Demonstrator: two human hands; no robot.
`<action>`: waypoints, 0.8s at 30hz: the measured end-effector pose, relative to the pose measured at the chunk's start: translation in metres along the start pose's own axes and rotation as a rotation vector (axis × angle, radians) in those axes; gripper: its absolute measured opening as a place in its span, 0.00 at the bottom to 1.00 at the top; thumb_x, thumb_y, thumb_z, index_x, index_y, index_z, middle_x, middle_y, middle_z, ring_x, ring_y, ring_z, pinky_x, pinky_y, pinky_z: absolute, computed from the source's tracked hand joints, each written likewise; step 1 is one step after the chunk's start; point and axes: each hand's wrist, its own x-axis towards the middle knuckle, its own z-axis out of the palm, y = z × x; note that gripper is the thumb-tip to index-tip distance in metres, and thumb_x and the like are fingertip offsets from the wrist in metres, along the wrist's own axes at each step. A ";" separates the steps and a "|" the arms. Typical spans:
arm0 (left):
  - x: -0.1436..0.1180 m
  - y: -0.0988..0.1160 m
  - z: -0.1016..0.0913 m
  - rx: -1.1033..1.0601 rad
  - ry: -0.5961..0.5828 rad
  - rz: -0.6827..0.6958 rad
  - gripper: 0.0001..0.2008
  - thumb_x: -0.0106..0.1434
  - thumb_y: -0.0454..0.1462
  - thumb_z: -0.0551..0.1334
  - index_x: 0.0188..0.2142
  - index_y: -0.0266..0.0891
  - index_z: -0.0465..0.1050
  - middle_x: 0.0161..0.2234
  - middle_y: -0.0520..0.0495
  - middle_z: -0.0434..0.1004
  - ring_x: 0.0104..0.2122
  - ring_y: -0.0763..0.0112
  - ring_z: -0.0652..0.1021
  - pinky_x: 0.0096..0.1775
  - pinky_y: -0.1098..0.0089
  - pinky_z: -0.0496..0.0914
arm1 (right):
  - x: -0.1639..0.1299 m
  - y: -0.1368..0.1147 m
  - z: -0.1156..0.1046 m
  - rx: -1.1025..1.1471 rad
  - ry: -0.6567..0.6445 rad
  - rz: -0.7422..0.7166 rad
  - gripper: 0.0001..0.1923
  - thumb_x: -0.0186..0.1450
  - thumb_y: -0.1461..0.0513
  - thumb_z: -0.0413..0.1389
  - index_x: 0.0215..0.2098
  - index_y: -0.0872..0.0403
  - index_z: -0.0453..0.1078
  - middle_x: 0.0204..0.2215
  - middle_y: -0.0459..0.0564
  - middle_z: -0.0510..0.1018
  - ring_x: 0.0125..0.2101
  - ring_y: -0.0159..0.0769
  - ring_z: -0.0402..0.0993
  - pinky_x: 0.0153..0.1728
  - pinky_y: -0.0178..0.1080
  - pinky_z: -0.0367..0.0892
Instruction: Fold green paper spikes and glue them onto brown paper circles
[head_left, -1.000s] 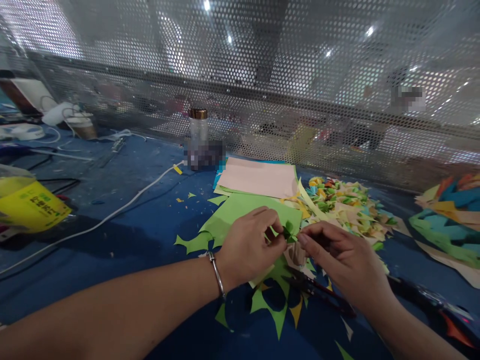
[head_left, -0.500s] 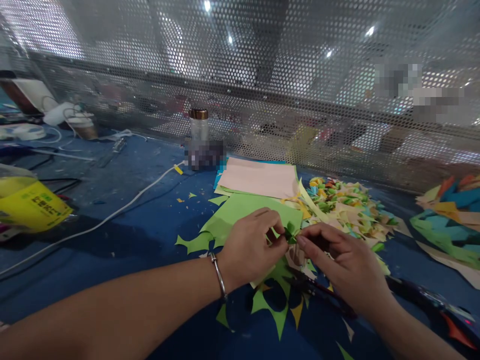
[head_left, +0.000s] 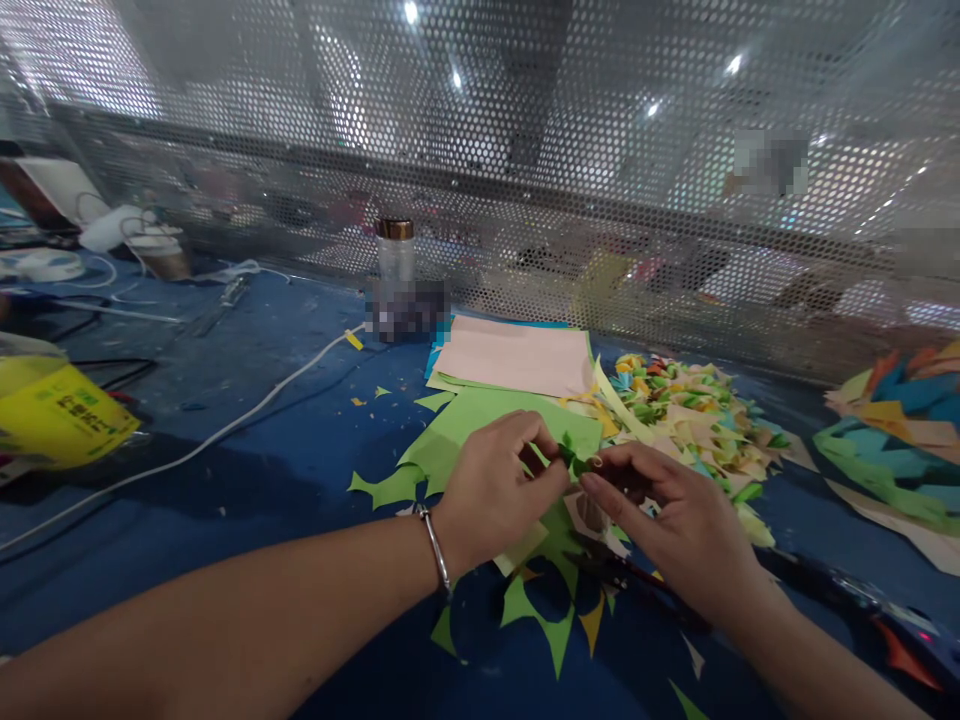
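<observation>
Between my two hands is a small folded green paper piece (head_left: 576, 460), dark green and shaped somewhat like a leaf. My left hand (head_left: 499, 490) pinches its left side with thumb and forefinger. On the other side, the fingertips of my right hand (head_left: 679, 515) close on it. A small pale curl shows at the right fingertips. Under both hands lie green paper offcuts (head_left: 551, 615) with curved cut-outs. Dark-handled scissors (head_left: 630, 580) rest on the table beneath my right hand, partly covered by it. Behind the hands lies a light green paper sheet (head_left: 442, 440).
Pale pink sheets (head_left: 517, 355) lie stacked at the back. A heap of small coloured paper pieces (head_left: 690, 410) is right of them. A dark tool with a red light (head_left: 862, 610) lies at right. A white cable (head_left: 255, 410) crosses the left; a jar (head_left: 396, 255) stands behind.
Both hands have shifted slightly left and keep their pinch. The green paper piece has turned a little and shows more of itself between the fingertips.
</observation>
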 end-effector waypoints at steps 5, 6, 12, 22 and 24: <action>0.000 0.000 0.001 -0.027 -0.007 -0.064 0.05 0.57 0.35 0.62 0.26 0.41 0.67 0.25 0.54 0.71 0.24 0.74 0.70 0.25 0.72 0.64 | 0.000 0.001 0.000 -0.030 0.019 -0.015 0.13 0.71 0.52 0.58 0.35 0.50 0.77 0.28 0.49 0.81 0.27 0.38 0.78 0.28 0.36 0.73; 0.000 0.001 0.002 -0.034 -0.009 -0.065 0.06 0.57 0.35 0.62 0.25 0.41 0.67 0.25 0.54 0.71 0.25 0.74 0.70 0.26 0.72 0.65 | 0.000 0.000 0.001 -0.029 0.018 -0.015 0.13 0.71 0.52 0.58 0.35 0.50 0.77 0.28 0.49 0.81 0.27 0.38 0.78 0.27 0.36 0.73; -0.002 0.002 0.002 -0.037 -0.007 -0.050 0.06 0.57 0.35 0.62 0.25 0.41 0.66 0.25 0.53 0.70 0.25 0.74 0.70 0.26 0.73 0.65 | 0.001 -0.001 0.001 0.002 -0.005 -0.016 0.12 0.71 0.54 0.56 0.34 0.50 0.76 0.26 0.48 0.79 0.25 0.37 0.77 0.27 0.36 0.72; -0.002 0.004 0.002 -0.043 -0.065 -0.018 0.05 0.58 0.37 0.64 0.28 0.41 0.69 0.26 0.53 0.72 0.25 0.74 0.74 0.25 0.73 0.67 | 0.005 0.006 -0.004 -0.047 0.019 -0.013 0.09 0.69 0.56 0.56 0.33 0.50 0.75 0.25 0.46 0.77 0.24 0.36 0.72 0.27 0.37 0.70; -0.002 0.005 0.002 -0.055 -0.056 -0.022 0.05 0.59 0.37 0.64 0.29 0.41 0.70 0.26 0.52 0.73 0.25 0.73 0.74 0.25 0.73 0.67 | 0.008 0.014 -0.011 -0.043 0.020 0.022 0.09 0.69 0.55 0.57 0.34 0.50 0.75 0.24 0.45 0.78 0.25 0.37 0.73 0.27 0.37 0.70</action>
